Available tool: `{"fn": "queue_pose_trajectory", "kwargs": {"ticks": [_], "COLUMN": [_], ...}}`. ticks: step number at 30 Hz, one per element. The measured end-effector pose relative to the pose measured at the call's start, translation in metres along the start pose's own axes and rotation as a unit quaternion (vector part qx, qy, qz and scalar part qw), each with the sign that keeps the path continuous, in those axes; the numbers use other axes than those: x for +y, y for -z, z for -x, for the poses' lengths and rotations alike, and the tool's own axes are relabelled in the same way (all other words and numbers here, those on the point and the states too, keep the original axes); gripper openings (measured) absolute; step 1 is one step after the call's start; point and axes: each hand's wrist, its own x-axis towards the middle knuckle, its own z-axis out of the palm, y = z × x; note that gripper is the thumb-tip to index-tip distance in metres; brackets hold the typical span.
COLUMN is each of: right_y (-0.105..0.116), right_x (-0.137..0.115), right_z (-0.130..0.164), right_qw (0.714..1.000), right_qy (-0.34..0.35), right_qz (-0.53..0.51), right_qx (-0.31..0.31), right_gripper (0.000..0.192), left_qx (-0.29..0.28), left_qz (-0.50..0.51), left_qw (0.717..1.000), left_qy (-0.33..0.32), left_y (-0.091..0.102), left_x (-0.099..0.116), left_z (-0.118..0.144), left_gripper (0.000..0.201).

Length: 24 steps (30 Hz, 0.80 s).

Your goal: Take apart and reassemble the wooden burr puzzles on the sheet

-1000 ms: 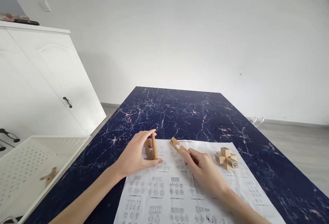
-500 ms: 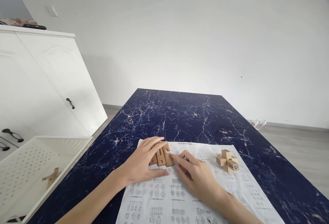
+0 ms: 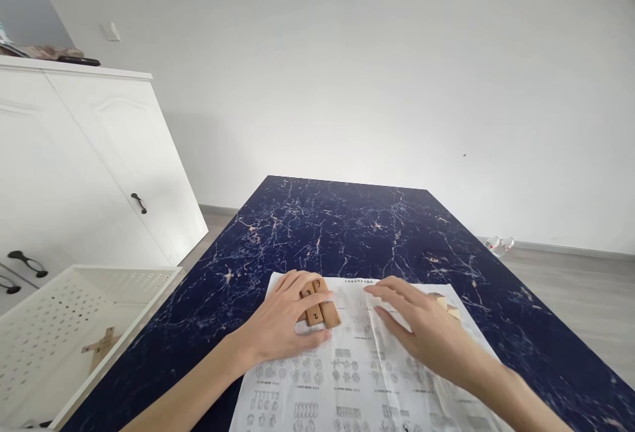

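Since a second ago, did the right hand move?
Yes. The right hand let go of its wooden piece and slid right across the paper, toward the block puzzle.

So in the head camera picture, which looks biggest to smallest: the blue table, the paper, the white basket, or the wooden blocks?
1. blue table
2. paper and white basket: these look alike, and both are cut off by the picture edge, so I won't rank them.
3. wooden blocks under the left hand: smallest.
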Motion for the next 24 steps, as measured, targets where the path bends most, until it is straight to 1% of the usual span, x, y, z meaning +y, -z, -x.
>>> {"fn": "queue_pose_trajectory", "kwargs": {"ticks": [3, 6, 9, 12, 14, 18, 21, 24], "right_y": [0.009, 0.012, 0.009, 0.005, 0.004, 0.002, 0.002, 0.002], "right_x": [0.025, 0.048, 0.063, 0.066, 0.064, 0.057, 0.055, 0.055], "right_z": [0.02, 0.043, 0.064, 0.076, 0.079, 0.077, 0.073, 0.069], "right_qw": [0.995, 0.986, 0.98, 0.979, 0.98, 0.98, 0.979, 0.979], "right_qy": [-0.033, -0.073, -0.101, -0.112, -0.113, -0.125, -0.137, -0.134], "right_qz": [0.077, 0.133, 0.151, 0.147, 0.14, 0.131, 0.126, 0.131], "right_qx": [0.051, 0.073, 0.079, 0.081, 0.08, 0.081, 0.078, 0.08], "right_gripper": [0.035, 0.044, 0.052, 0.053, 0.052, 0.051, 0.052, 0.053], "left_qx": [0.009, 0.032, 0.063, 0.084, 0.088, 0.086, 0.091, 0.102], "left_qz": [0.007, 0.008, -0.006, -0.016, -0.02, -0.031, -0.036, -0.036], "left_qw": [1.0, 0.999, 0.998, 0.995, 0.994, 0.993, 0.992, 0.991], "left_qy": [0.015, 0.024, 0.03, 0.044, 0.057, 0.075, 0.079, 0.079], "left_y": [-0.001, -0.002, -0.004, -0.008, -0.01, -0.009, -0.008, -0.007], "left_x": [0.001, 0.003, 0.002, -0.002, -0.005, -0.008, -0.007, -0.007], "left_z": [-0.001, -0.002, -0.002, -0.001, 0.0, 0.001, 0.001, 0.001], "left_gripper": [0.049, 0.042, 0.04, 0.039, 0.039, 0.034, 0.028, 0.028]}}
